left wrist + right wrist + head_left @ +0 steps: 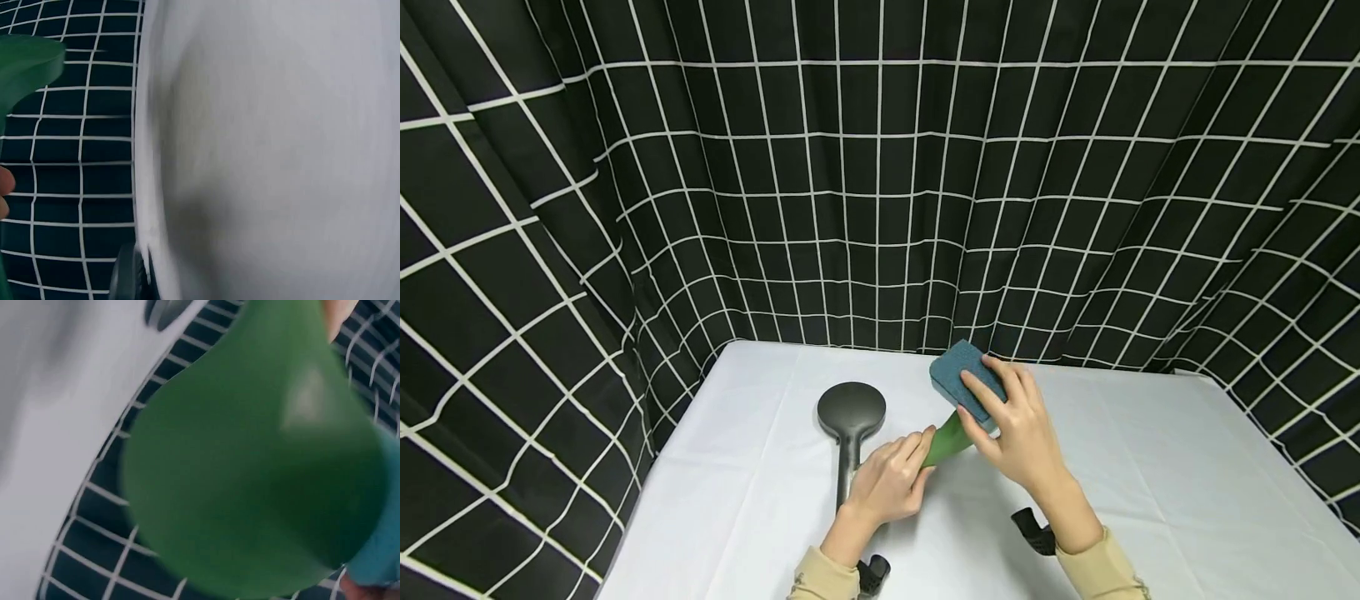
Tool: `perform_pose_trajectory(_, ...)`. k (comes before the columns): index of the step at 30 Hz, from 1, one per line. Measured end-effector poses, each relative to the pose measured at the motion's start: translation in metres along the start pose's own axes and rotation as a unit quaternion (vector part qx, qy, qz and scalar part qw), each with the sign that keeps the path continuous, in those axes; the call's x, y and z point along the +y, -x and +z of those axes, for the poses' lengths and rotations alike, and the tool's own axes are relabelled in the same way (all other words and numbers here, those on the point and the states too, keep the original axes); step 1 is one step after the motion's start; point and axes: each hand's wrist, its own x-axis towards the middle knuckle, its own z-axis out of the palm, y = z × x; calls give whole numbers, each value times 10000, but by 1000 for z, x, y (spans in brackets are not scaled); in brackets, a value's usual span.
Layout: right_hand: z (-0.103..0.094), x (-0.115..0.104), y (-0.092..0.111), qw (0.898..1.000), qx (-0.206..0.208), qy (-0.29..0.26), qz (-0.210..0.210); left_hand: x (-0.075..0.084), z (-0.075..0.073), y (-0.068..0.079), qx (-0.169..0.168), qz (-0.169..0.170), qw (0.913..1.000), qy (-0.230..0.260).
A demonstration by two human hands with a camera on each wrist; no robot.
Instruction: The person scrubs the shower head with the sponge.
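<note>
A black, white-gridded curtain point(880, 167) surrounds a white-covered table point(1157, 475). A dark round-headed utensil point(852, 408) lies left of a raised green spoon-shaped utensil point(946, 442), gripped by the left hand point(891, 477); the right hand point(1019, 423) holds a blue sponge point(957, 371) at its head.

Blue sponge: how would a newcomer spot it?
Find the white tablecloth, then the right hand above it. The sponge it holds is the thick blue block, unlike the green utensil in the left hand and the black round-headed utensil.
</note>
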Motion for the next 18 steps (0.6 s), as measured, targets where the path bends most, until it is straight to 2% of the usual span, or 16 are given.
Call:
perform_pose_trajectory(1, 1, 1, 0, 9999, 81, 23, -83, 0, 0, 0, 64, 12, 10000, -32)
perform_pose_trajectory(2, 1, 4, 1, 9998, 220, 3, 7, 0, 1, -1, 154, 28, 9999, -53)
perform_pose_trajectory(3, 1, 7, 2, 9990, 384, -82, 226, 0, 1, -1, 245, 47, 9996, -99)
perform_pose_trajectory(5, -2, 16, 5, 9928, 623, -339, 960, -1, 1, -1, 426, 97, 9989, -171)
perform_pose_trajectory(7, -4, 26, 8, 9781, 696, -541, 1883, -2, 1, -1, 548, 124, 9983, -179)
perform_pose_trajectory(9, -6, 33, 11, 9580, 592, -599, 2741, -2, 2, 0, 577, 110, 9981, -164)
perform_pose_trajectory(11, -6, 35, 13, 9421, 529, -626, 3251, -2, 2, 1, 560, 59, 9984, -110)
perform_pose_trajectory(12, -6, 33, 13, 9400, 555, -621, 3309, -2, 2, 2, 554, 35, 9984, -80)
perform_pose_trajectory(13, -6, 29, 13, 9436, 639, -607, 3191, -2, 1, 3, 540, 6, 9985, -57)
perform_pose_trajectory(15, -5, 18, 13, 9620, 896, -625, 2501, -2, 1, 4, 528, -48, 9986, 0)
perform_pose_trajectory(17, -2, 6, 12, 9822, 1107, -560, 1412, -1, 0, 4, 541, -95, 9985, 52)
perform_pose_trajectory(18, 0, 1, 11, 9884, 1167, -521, 820, -1, 0, 4, 553, -116, 9984, 78)
